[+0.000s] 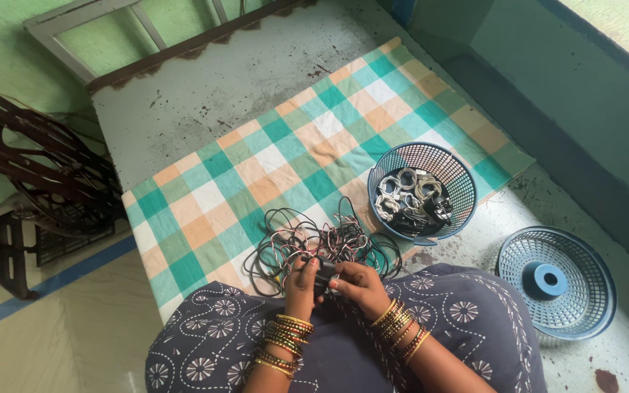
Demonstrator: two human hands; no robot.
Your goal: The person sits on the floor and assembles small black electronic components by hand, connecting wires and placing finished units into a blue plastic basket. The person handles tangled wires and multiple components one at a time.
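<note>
My left hand (pixel 301 280) and my right hand (pixel 358 285) meet over my lap, both closed around a small black bundle of cable (pixel 323 271). Just beyond them lies a tangled heap of black, white and coloured wires (pixel 322 240) on a checked green, orange and white cloth (pixel 285 160). Both wrists carry several bangles. To the right of the tangle stands a blue mesh basket (pixel 451 171) with several coiled cables inside.
A second blue basket (pixel 556 280) lies upside down on the floor at the right. The cloth covers part of a worn grey slab (pixel 220 80). A dark treadle sewing-machine frame (pixel 30 182) stands at the left. A green wall runs along the right.
</note>
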